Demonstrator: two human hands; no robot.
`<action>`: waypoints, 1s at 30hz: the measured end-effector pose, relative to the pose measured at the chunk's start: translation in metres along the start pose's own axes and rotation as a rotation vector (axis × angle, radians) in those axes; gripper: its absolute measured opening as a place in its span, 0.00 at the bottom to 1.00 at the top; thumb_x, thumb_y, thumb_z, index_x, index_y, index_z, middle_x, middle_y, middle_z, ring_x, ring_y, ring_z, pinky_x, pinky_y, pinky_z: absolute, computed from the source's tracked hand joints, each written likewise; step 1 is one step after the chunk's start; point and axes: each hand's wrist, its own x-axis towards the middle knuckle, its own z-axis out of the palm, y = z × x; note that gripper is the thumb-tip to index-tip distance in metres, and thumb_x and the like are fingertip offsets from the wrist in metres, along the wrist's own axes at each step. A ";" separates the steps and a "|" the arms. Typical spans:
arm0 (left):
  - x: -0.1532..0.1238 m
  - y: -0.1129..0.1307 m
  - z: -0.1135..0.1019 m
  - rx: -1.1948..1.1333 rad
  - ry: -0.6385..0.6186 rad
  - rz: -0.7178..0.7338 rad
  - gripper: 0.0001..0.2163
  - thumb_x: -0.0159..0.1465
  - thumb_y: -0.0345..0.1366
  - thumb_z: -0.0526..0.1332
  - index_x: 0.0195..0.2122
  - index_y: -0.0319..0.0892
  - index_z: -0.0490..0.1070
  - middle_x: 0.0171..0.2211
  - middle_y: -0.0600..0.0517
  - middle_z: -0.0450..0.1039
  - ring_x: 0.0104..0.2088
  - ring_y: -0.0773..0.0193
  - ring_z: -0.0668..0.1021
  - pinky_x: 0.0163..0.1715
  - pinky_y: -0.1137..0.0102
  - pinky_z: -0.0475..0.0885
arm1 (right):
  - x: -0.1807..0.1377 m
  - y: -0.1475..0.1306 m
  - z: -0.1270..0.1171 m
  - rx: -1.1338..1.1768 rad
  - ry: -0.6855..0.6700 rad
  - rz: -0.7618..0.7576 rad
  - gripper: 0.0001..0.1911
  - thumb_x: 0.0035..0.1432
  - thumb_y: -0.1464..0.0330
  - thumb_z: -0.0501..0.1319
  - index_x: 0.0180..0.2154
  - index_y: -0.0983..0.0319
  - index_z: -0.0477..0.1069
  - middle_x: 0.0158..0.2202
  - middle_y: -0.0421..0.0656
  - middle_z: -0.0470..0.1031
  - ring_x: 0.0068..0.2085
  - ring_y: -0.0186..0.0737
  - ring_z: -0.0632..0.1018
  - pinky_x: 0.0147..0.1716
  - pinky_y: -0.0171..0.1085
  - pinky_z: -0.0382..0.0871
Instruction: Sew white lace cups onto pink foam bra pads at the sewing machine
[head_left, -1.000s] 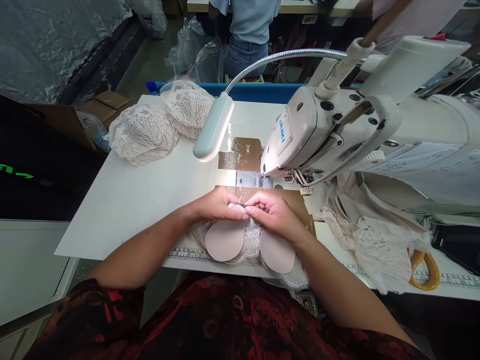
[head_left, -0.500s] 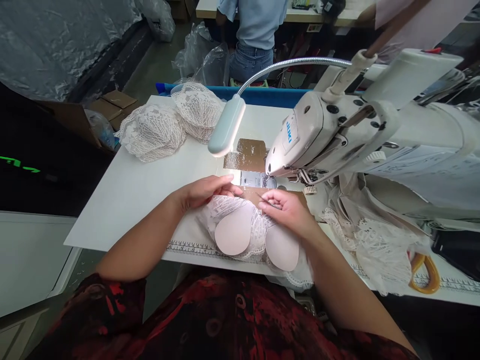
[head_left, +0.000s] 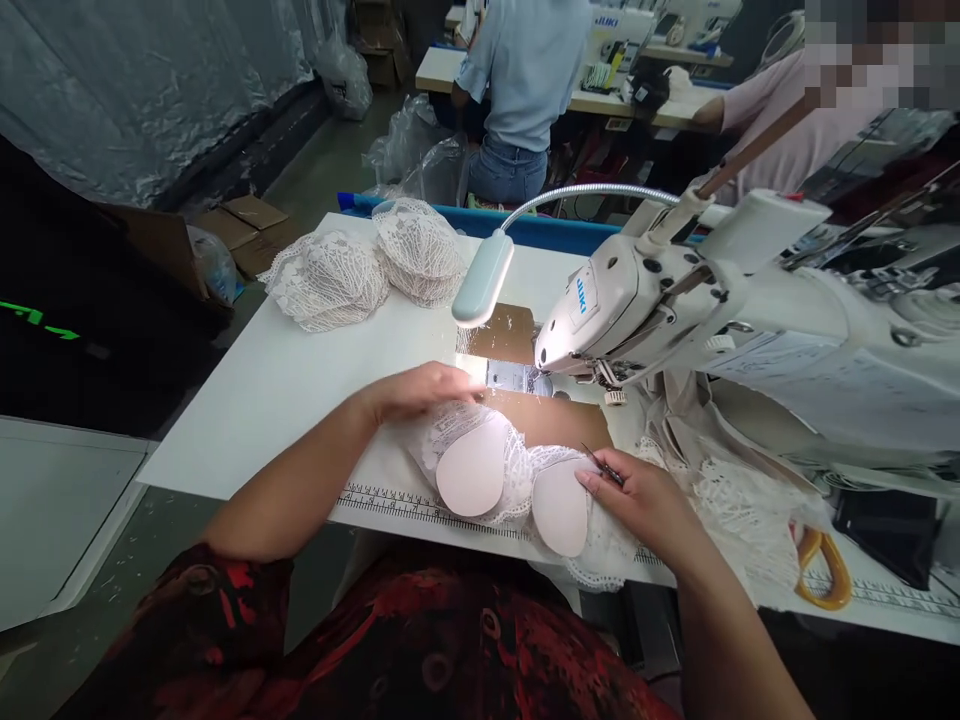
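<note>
A white lace bra [head_left: 515,470] with two smooth pale cup pads lies at the front edge of the table, inner side up. My left hand [head_left: 424,390] is closed at its upper left lace edge, fingertips slightly blurred beside the needle plate [head_left: 510,377]. Dark, slim tweezers [head_left: 606,468] are pinched in my right hand [head_left: 637,495], their tip pointing up and left. That hand rests by the right cup, its thumb and fingers close to or touching the pad. The sewing machine head [head_left: 592,310] stands just beyond the bra.
Stacked lace cups [head_left: 330,280] sit at the table's back left. A lit lamp [head_left: 484,280] hangs over the sewing area. Brown cardboard [head_left: 562,420] covers part of the tabletop. To the right lie more lace [head_left: 735,520] and orange-handled scissors [head_left: 825,570]. Two people work beyond.
My right hand has moved right and toward me with the tweezers, away from the needle area to the right cup. My left hand stays at the lace edge. The view has shifted slightly.
</note>
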 end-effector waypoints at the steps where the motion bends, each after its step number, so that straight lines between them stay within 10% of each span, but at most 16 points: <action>1: -0.002 0.002 0.007 0.157 -0.001 0.049 0.25 0.51 0.51 0.66 0.45 0.38 0.72 0.40 0.47 0.75 0.34 0.63 0.75 0.30 0.73 0.64 | 0.000 -0.004 0.001 0.028 0.032 -0.039 0.16 0.60 0.55 0.53 0.30 0.58 0.68 0.27 0.41 0.72 0.29 0.41 0.73 0.29 0.38 0.64; 9: -0.048 0.019 0.020 0.951 0.014 0.106 0.03 0.50 0.30 0.57 0.22 0.41 0.62 0.23 0.55 0.65 0.25 0.65 0.67 0.23 0.71 0.54 | 0.010 -0.064 -0.003 0.338 -0.048 -0.228 0.15 0.66 0.60 0.46 0.42 0.59 0.67 0.33 0.41 0.76 0.32 0.39 0.76 0.37 0.39 0.69; 14: -0.083 0.037 -0.036 1.076 0.523 0.113 0.03 0.57 0.32 0.53 0.32 0.42 0.65 0.32 0.51 0.72 0.31 0.60 0.73 0.27 0.69 0.60 | 0.064 -0.125 0.017 0.380 0.139 -0.551 0.12 0.65 0.68 0.47 0.44 0.59 0.67 0.38 0.44 0.75 0.38 0.41 0.76 0.40 0.40 0.71; 20: -0.084 0.069 -0.124 1.175 1.338 0.530 0.13 0.52 0.24 0.53 0.38 0.42 0.63 0.56 0.45 0.66 0.53 0.55 0.70 0.50 0.64 0.63 | 0.175 -0.190 0.014 0.338 0.618 -0.943 0.15 0.61 0.74 0.48 0.48 0.64 0.63 0.60 0.55 0.61 0.62 0.44 0.62 0.60 0.47 0.59; 30: -0.029 -0.004 -0.163 1.252 1.003 0.195 0.28 0.56 0.45 0.62 0.56 0.39 0.60 0.60 0.42 0.61 0.61 0.49 0.63 0.58 0.58 0.59 | 0.242 -0.166 0.038 0.244 0.515 -0.752 0.19 0.60 0.75 0.47 0.52 0.63 0.64 0.58 0.54 0.66 0.61 0.49 0.65 0.58 0.53 0.62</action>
